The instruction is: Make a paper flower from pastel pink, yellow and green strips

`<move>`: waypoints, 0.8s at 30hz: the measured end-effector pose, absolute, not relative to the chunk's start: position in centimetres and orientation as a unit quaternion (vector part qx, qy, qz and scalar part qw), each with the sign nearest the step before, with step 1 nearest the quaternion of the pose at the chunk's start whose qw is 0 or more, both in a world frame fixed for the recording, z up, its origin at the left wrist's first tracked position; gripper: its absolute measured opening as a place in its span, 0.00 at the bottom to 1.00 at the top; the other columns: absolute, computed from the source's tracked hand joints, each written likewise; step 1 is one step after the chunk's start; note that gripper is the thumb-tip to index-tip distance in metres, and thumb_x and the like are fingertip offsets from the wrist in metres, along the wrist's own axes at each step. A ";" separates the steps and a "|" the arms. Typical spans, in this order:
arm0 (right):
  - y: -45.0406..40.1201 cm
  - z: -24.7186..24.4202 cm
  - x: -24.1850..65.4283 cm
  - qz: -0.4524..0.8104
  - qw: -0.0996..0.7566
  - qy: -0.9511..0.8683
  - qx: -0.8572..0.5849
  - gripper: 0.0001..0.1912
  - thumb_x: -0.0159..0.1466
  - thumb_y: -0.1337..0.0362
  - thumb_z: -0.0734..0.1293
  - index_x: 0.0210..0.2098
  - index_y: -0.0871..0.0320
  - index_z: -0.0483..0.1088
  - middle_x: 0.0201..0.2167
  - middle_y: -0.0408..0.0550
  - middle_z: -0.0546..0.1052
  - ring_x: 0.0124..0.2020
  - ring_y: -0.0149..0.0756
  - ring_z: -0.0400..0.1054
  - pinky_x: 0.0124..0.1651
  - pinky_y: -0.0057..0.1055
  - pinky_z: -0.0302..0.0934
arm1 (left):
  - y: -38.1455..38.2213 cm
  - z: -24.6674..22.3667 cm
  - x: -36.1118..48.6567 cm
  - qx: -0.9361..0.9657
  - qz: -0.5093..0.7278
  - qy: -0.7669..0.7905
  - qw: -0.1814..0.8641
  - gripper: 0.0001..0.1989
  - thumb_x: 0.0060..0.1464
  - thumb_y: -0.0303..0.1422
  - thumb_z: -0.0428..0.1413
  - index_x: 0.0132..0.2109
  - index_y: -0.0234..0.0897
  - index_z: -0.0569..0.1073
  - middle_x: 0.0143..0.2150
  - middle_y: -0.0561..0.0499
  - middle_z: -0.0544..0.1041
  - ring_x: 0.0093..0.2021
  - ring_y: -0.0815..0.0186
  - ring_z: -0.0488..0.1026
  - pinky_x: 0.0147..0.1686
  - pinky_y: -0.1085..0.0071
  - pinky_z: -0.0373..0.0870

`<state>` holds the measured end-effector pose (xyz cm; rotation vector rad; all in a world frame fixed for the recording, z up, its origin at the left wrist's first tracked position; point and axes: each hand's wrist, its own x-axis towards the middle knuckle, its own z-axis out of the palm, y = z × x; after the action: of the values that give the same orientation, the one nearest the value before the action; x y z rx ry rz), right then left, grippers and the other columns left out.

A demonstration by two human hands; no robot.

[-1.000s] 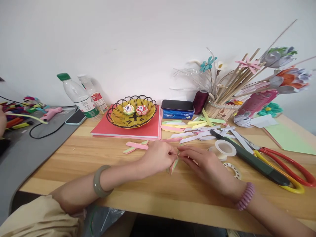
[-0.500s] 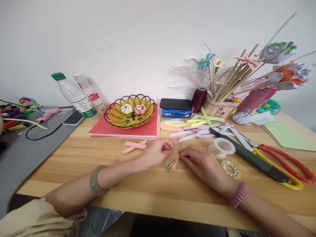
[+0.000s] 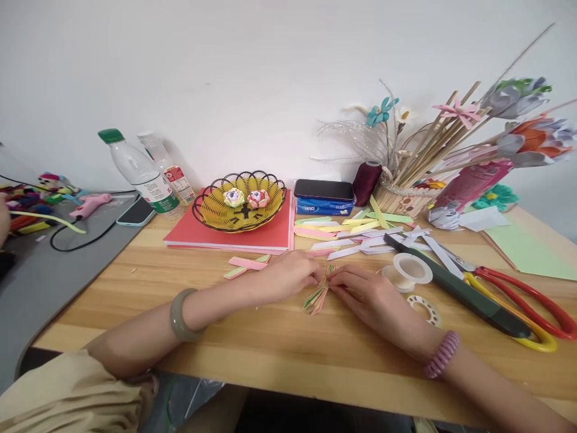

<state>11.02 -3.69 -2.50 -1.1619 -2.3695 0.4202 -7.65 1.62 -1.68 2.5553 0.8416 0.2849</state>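
The folded paper bundle (image 3: 317,299), pink and green, lay on the worktop (image 3: 265,373) just below centre, its waist pinched by the thumb and fingers of the right hand (image 3: 372,294). The left hand (image 3: 291,276), at ten o'clock of it, had its fingers curled together; whether they gripped thread could not be told. At twelve o'clock a phone (image 3: 323,189) covered the top of a blue tissue pack (image 3: 322,208), its white characters blurred. At ten o'clock stood a green-capped bottle (image 3: 148,183), its label print illegible. The yellow wicker basket (image 3: 215,213) at eleven o'clock held two paper flowers (image 3: 258,199). Toward three o'clock, past the right hand, a utility knife (image 3: 469,293) overlapped the scissors (image 3: 489,274).
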 end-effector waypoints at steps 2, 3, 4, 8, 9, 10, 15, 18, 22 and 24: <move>-3.6 -2.2 11.0 0.152 0.222 -0.866 -0.421 0.10 0.64 0.69 0.56 0.33 0.59 0.68 0.31 0.48 0.73 0.32 0.34 0.68 0.35 0.32 0.63 | 1.4 -1.3 -7.3 0.925 0.076 0.326 0.179 0.10 0.54 0.27 0.47 0.31 0.36 0.72 0.43 0.50 0.74 0.40 0.65 0.71 0.36 0.74 0.63; -3.6 -2.0 10.9 0.152 0.217 -0.868 -0.419 0.10 0.64 0.69 0.56 0.32 0.59 0.68 0.31 0.49 0.73 0.31 0.34 0.68 0.35 0.32 0.63 | 1.2 -1.1 -7.2 0.921 0.058 0.348 0.165 0.10 0.53 0.25 0.46 0.31 0.36 0.72 0.43 0.48 0.74 0.40 0.64 0.71 0.35 0.73 0.64; -3.6 -1.8 10.9 0.151 0.213 -0.870 -0.418 0.10 0.63 0.70 0.56 0.32 0.59 0.68 0.32 0.49 0.73 0.31 0.34 0.68 0.35 0.32 0.63 | 1.1 -1.0 -7.0 0.916 0.050 0.367 0.157 0.11 0.53 0.24 0.45 0.32 0.35 0.71 0.41 0.47 0.74 0.38 0.64 0.71 0.34 0.72 0.64; -3.5 -1.2 10.6 0.150 0.204 -0.876 -0.411 0.09 0.63 0.69 0.56 0.32 0.59 0.68 0.33 0.50 0.73 0.32 0.35 0.68 0.34 0.32 0.63 | 0.4 -1.0 -6.6 0.903 0.053 0.397 0.157 0.11 0.54 0.24 0.43 0.36 0.33 0.69 0.33 0.48 0.74 0.30 0.65 0.69 0.27 0.72 0.62; -3.5 -1.2 10.6 0.149 0.205 -0.876 -0.411 0.10 0.63 0.69 0.56 0.32 0.59 0.68 0.32 0.50 0.73 0.32 0.35 0.68 0.34 0.31 0.63 | 0.2 -1.2 -6.6 0.900 0.063 0.395 0.171 0.09 0.54 0.25 0.44 0.36 0.34 0.69 0.32 0.49 0.74 0.29 0.67 0.69 0.27 0.73 0.62; -3.5 -1.2 10.5 0.148 0.207 -0.876 -0.410 0.10 0.63 0.69 0.56 0.33 0.59 0.68 0.32 0.50 0.73 0.31 0.34 0.68 0.34 0.31 0.62 | 0.1 -1.4 -6.6 0.897 0.090 0.390 0.186 0.09 0.54 0.26 0.44 0.36 0.35 0.69 0.32 0.50 0.73 0.29 0.67 0.68 0.28 0.73 0.63; -3.4 -1.5 10.6 0.149 0.216 -0.872 -0.414 0.10 0.64 0.69 0.56 0.33 0.59 0.68 0.31 0.50 0.73 0.31 0.35 0.68 0.33 0.32 0.63 | -0.1 -2.9 -7.2 0.888 0.216 0.342 0.218 0.07 0.55 0.28 0.46 0.31 0.36 0.67 0.33 0.51 0.73 0.34 0.68 0.69 0.35 0.73 0.64; -3.5 -1.6 10.8 0.156 0.220 -0.869 -0.415 0.12 0.64 0.69 0.55 0.33 0.58 0.68 0.31 0.49 0.73 0.32 0.34 0.68 0.34 0.32 0.63 | 0.0 -3.3 -7.5 0.891 0.254 0.292 0.238 0.08 0.55 0.29 0.47 0.30 0.36 0.68 0.34 0.50 0.74 0.36 0.68 0.70 0.38 0.73 0.65; -3.6 -1.4 11.0 0.169 0.215 -0.873 -0.403 0.12 0.64 0.69 0.55 0.33 0.57 0.69 0.32 0.48 0.73 0.32 0.34 0.68 0.34 0.31 0.64 | -0.1 -3.2 -7.8 0.902 0.239 0.241 0.269 0.10 0.56 0.31 0.46 0.30 0.36 0.70 0.33 0.49 0.76 0.37 0.68 0.72 0.41 0.73 0.65; -3.7 -1.2 11.1 0.174 0.211 -0.876 -0.397 0.11 0.64 0.69 0.55 0.33 0.57 0.69 0.32 0.48 0.73 0.32 0.34 0.68 0.35 0.31 0.64 | -0.3 -3.0 -7.8 0.896 0.235 0.233 0.297 0.10 0.56 0.32 0.47 0.30 0.36 0.70 0.33 0.49 0.76 0.37 0.68 0.72 0.41 0.73 0.65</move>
<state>11.08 -3.68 -1.18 -1.1034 -2.4358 0.4826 -7.76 -0.26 -2.97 2.3814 0.6202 0.6240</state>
